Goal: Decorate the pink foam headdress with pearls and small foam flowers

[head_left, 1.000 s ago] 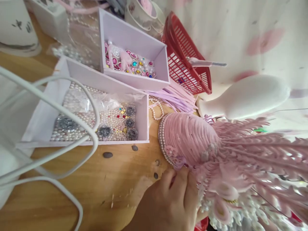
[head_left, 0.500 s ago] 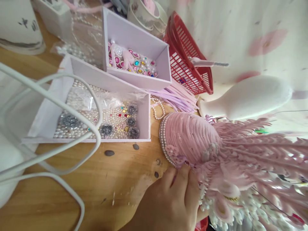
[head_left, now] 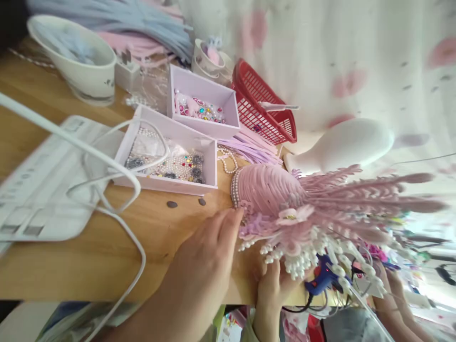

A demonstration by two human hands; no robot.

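And here's the pink vase (head_left: 267, 190), right of centre on the desk (head_left: 164, 232), plumes stretching off to the right. Left hand (head_left: 208, 249): fingertips up against the small flowers (head_left: 252, 225) at its base, though whether they're pinching or merely pressing, I can't tell. A careless shove there could rock the whole top-heavy piece or pop a flower loose.

Right hand (head_left: 271, 289), nearer: thumb in sight, fingers lost behind the white blossoms (head_left: 301, 263), grip impossible to call. Just beside it, a blue glue gun (head_left: 322, 276)! If that's hot, a slip could scorch skin or petals, and a snag on its black cord (head_left: 307, 304) might drag it off the near edge.

Over on the left, watch that white cable (head_left: 50, 126) looping across the bead box (head_left: 185, 186): catch it with a forearm and beads could scatter.
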